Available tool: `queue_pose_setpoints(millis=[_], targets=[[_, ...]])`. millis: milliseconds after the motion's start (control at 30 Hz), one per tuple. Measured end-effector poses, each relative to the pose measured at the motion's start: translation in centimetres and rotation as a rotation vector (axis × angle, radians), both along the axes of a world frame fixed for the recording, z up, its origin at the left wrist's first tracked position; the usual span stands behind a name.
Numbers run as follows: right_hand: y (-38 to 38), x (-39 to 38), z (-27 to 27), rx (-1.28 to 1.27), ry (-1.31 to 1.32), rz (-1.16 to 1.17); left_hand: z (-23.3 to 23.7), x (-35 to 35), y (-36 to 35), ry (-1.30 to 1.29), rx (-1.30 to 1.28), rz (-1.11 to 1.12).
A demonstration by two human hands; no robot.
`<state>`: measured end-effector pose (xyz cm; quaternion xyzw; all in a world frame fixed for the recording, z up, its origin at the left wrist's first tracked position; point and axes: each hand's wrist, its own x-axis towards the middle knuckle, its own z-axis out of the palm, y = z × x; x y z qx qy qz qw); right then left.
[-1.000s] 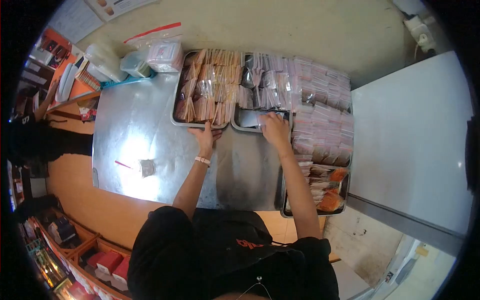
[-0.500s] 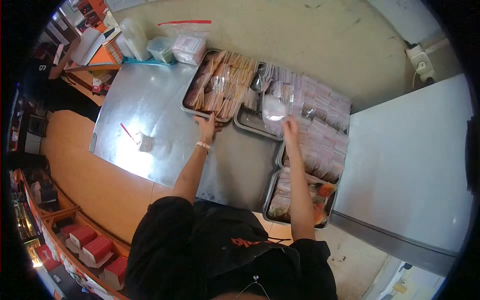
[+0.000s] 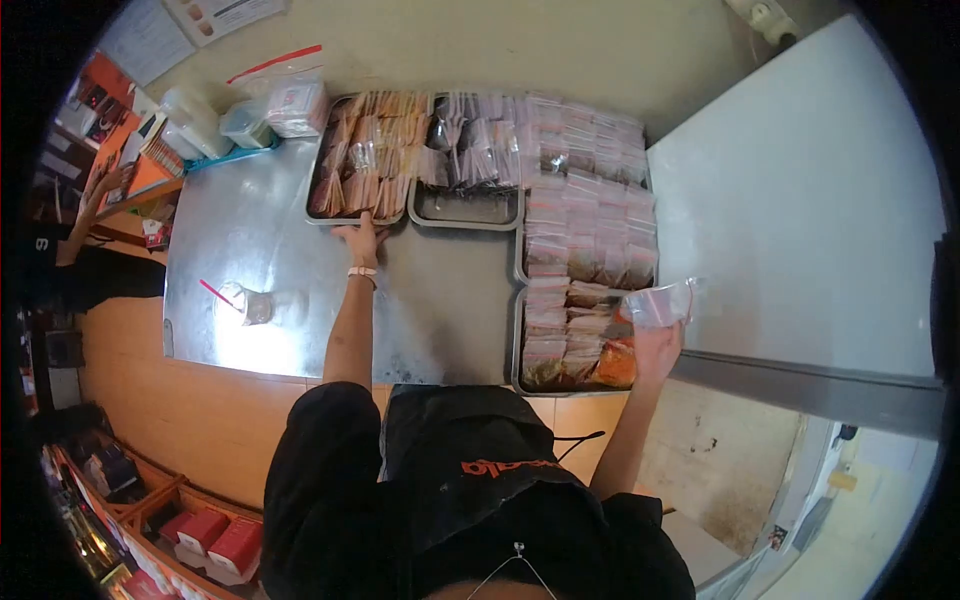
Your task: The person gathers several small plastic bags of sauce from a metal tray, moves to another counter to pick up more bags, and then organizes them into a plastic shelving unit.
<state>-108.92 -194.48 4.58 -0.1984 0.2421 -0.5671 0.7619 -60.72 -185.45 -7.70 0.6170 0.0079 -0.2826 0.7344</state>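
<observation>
My left hand (image 3: 362,240) rests with spread fingers against the front rim of the left metal tray (image 3: 312,215), which is packed with small filled bags (image 3: 370,150). My right hand (image 3: 657,350) holds a clear plastic bag (image 3: 662,304) by its lower part, over the right side of the front tray (image 3: 517,350). That tray has rows of small bags and some orange-filled bags (image 3: 615,362). What the held bag contains cannot be made out. Behind it stands another tray of pinkish-topped bags (image 3: 590,225). The middle tray (image 3: 465,222) shows bare metal at its front.
A cup with a red straw (image 3: 248,305) stands on the steel table (image 3: 430,300). Plastic tubs (image 3: 246,125) and a zip bag of packets (image 3: 296,105) are at the back left. A white fridge-like cabinet (image 3: 790,220) borders the right. Another person's arm (image 3: 90,205) shows far left.
My right hand has moved with the clear bag from above the middle tray, toward me and right, to the front tray. My left hand stays at the left tray's rim. The view has shifted.
</observation>
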Motion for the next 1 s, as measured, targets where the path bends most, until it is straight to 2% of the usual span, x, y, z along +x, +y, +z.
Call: queue_pose_setpoints(millis=[67, 133, 233, 467, 533, 567, 633, 700, 833, 933, 1000], targets=[[1.3, -1.5, 0.1, -0.029, 0.071, -0.036, -0.2, 0.3, 0.0, 0.014, 0.010, -0.038], [2.2, -2.0, 0.3, 0.054, 0.121, -0.151, 0.3, 0.4, 0.0, 0.004, -0.013, -0.081], [3.3, -3.5, -0.7, -0.103, 0.109, -0.045, 0.7, 0.4, 0.0, 0.016, 0.013, -0.058], [4.7, -6.6, -1.4, -0.015, 0.075, -0.152, 0.5, -1.5, 3.3, -0.001, -0.033, -0.071], [4.8, -7.2, -1.5, -0.179, -0.007, -0.059, -4.9, -0.2, 5.0, -0.089, -0.045, -0.025], [4.8, -7.2, -1.5, -0.179, -0.010, -0.060, -6.8, 0.0, 5.8, -0.171, -0.052, 0.018], [4.7, -7.0, -1.1, -0.323, -0.050, 0.081, -3.3, -3.1, 7.8, -0.118, -0.051, 0.011], [4.8, -7.3, -2.6, -0.249, -0.040, 0.033, 0.9, -6.2, 9.9, -0.037, 0.016, -0.015], [4.2, -5.8, -2.2, -0.038, -0.064, -0.058, -0.1, -7.6, 14.2, -0.058, 0.066, -0.062], [3.9, -5.2, -1.3, -0.075, -0.118, 0.025, 1.2, -10.1, 16.7, -0.048, 0.101, -0.095], [3.6, -5.3, -1.4, -0.078, -0.105, 0.000, 1.2, -11.6, 17.9, -0.066, 0.177, 0.013]])
